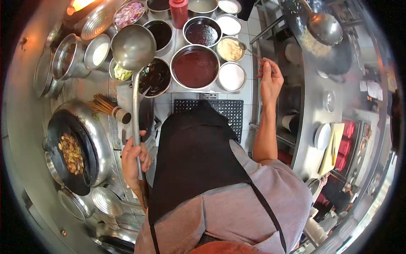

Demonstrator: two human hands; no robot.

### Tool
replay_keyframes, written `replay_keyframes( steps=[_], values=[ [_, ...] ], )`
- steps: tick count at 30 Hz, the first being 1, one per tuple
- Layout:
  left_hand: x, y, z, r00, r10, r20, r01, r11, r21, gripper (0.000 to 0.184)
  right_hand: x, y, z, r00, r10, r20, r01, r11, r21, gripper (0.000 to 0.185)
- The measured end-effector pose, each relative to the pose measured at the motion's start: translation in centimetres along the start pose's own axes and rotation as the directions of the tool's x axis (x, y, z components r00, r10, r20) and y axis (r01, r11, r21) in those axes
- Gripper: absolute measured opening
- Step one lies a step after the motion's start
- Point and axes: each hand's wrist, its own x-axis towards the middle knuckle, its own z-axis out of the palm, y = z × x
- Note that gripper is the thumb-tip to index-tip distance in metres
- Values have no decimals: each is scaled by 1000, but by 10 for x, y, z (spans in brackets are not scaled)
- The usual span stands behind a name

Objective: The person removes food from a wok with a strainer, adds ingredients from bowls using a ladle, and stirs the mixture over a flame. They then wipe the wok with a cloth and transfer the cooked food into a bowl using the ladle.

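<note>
My left hand [137, 160] is closed around the long handle of a big steel ladle [133, 47]. The ladle's bowl hovers above the sauce containers, its rounded side facing me. Between the fingertips of my right hand [271, 78] is the handle of a small spoon [243, 46]. The spoon's head is at the edge of a container of pale yellow minced seasoning [229, 50]. Below it stands a container of white powder [231, 76], and to its left is a wide pot of dark red sauce [195, 67].
Left of me, a wok [91, 142] holds browned sliced food [71, 154]. A bamboo brush [110, 108] and a perforated skimmer [107, 200] lie nearby. On the right counter are a white bowl [322, 136] and a cutting board [331, 150]. Another ladle [325, 28] is over a second wok at upper right.
</note>
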Motion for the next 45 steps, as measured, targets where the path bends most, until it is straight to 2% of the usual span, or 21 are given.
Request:
replay_keyframes(
  steps=[4, 6, 7, 9, 10, 12, 14, 22, 24, 25, 27, 31, 33, 34, 37, 38, 40, 42, 43, 44, 45],
  values=[
    [12, 3, 5, 994, -34, 107, 30, 999, 34, 49, -4, 20, 1, 1000, -4, 24, 6, 999, -52, 21],
    [15, 5, 12, 994, -28, 108, 21, 998, 66, 51, 2, 31, 14, 983, -164, 79, 177, 960, -215, 17],
    [17, 7, 17, 996, -15, 90, 4, 993, 122, 52, 4, 32, 18, 984, -162, 72, 174, 961, -213, 17],
    [19, 13, 21, 997, 7, 74, -20, 984, 176, 52, 10, 32, 27, 942, -295, 160, 336, 828, -449, 13],
    [20, 16, 22, 995, -19, 100, 1, 984, 176, 52, 15, 36, 29, 940, -300, 160, 340, 828, -446, 13],
    [20, 21, 25, 991, -32, 127, 10, 985, 171, 52, 22, 47, 30, 882, -413, 229, 470, 717, -515, 14],
    [22, 24, 31, 988, -57, 141, 16, 962, 273, 51, 27, 52, 31, 887, -399, 231, 460, 721, -519, 14],
    [34, 19, 44, 978, -101, 184, 36, 945, 326, 47, 37, 59, 39, 936, -269, 229, 352, 769, -534, 18],
    [37, 18, 45, 975, -114, 191, 42, 937, 347, 47, 33, 53, 40, 972, -153, 180, 223, 845, -486, 19],
    [39, 16, 44, 974, -125, 191, 55, 941, 333, 47, 31, 51, 40, 971, -155, 179, 225, 844, -486, 19],
    [43, 13, 44, 972, -135, 193, 68, 945, 319, 48, 29, 48, 40, 994, -83, 73, 104, 930, -353, 17],
    [52, 9, 48, 972, -142, 185, 76, 943, 324, 47, 38, 75, 32, 998, -63, 6, 62, 961, -269, 18],
    [57, 6, 49, 973, -141, 183, 78, 945, 316, 47, 39, 78, 27, 988, 149, -41, -151, 987, -53, 19],
    [60, 4, 50, 973, -143, 181, 79, 944, 321, 46, 38, 76, 23, 988, 147, -40, -149, 987, -51, 19],
    [66, 0, 56, 971, -158, 179, 92, 939, 332, 45, 36, 56, 7, 978, 205, -33, -198, 970, 140, 18],
    [69, -1, 58, 968, -174, 180, 105, 935, 339, 44, 35, 45, 4, 978, 205, -33, -198, 970, 141, 18],
    [75, -6, 65, 964, -188, 186, 111, 927, 358, 44, 32, 24, -2, 984, 168, 62, -178, 874, 451, 17],
    [77, -11, 67, 961, -201, 190, 116, 917, 380, 44, 32, 19, 0, 989, 119, 87, -146, 865, 481, 16],
    [78, -12, 68, 956, -214, 202, 135, 929, 344, 43, 35, 25, 5, 999, -45, 7, 43, 981, 189, 17],
    [80, -11, 70, 949, -226, 219, 152, 939, 310, 43, 37, 28, 7, 974, -225, -23, 220, 966, -134, 18],
    [80, -10, 72, 947, -226, 228, 148, 937, 316, 43, 35, 28, 12, 981, -194, 24, 195, 961, -196, 16]
  ],
)
